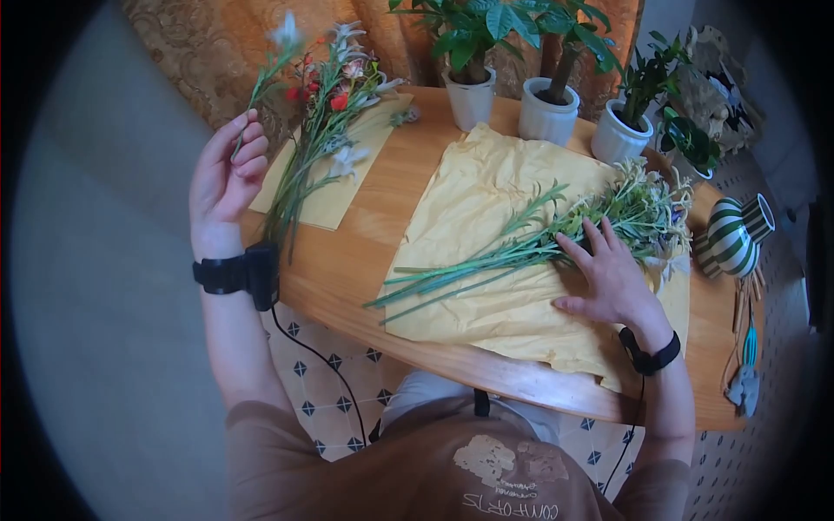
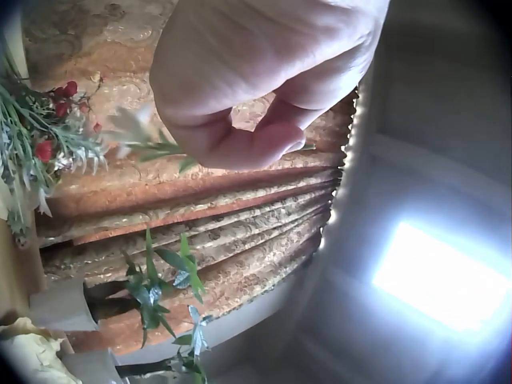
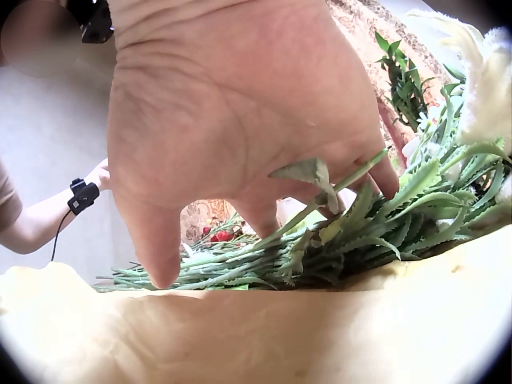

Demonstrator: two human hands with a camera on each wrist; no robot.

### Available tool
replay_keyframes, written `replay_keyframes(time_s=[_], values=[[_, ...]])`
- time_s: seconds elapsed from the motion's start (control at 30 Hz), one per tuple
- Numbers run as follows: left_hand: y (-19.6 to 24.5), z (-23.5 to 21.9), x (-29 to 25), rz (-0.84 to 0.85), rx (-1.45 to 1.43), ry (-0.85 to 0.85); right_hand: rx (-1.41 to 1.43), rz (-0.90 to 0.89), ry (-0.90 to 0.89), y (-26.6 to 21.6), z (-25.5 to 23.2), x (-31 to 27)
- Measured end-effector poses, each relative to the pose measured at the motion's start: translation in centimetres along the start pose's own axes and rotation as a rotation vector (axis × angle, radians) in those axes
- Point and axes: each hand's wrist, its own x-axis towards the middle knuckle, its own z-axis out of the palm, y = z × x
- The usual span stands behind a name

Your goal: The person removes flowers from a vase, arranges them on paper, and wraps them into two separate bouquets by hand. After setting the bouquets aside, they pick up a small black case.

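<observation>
Up at the left side, my left hand [image 1: 233,167] pinches the thin green stem of a single white artificial flower [image 1: 284,35] between thumb and fingers. In the left wrist view, the blurred white bloom [image 2: 132,126] juts out past the curled fingers. My right hand [image 1: 608,276] has its fingers spread over a bunch of artificial flowers [image 1: 647,204], fingertips at the green stems and leaves. This bunch lies on crumpled yellow wrapping paper [image 1: 495,317], its stems pointing left. In the right wrist view, the palm arches above the stems [image 3: 240,260].
A second bunch with red and white blooms [image 1: 326,130] lies on flat yellow paper [image 1: 343,195] at left. Potted plants [image 1: 549,108] line the table's back edge. A green-and-white striped vase [image 1: 737,236] and tools [image 1: 749,347] sit at right. A cable [image 1: 339,369] hangs from the left wrist.
</observation>
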Motion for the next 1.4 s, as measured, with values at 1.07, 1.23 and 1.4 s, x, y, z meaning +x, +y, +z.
replay_keyframes(time_s=[1.07, 1.23, 1.4], values=[[-25.0, 8.3, 2.7, -0.075, 1.204, -0.545, -0.058, -0.097, 0.319, 1.7, 0.6, -1.2], [-24.3, 7.9, 1.9, 0.044, 1.233, -0.549, -0.104, -0.172, 0.575, 1.1, -0.6, -2.3], [-23.8, 10.0, 2.1, 0.226, 1.211, -0.499, -0.073, -0.250, 0.615, -0.4, -0.7, -2.7]])
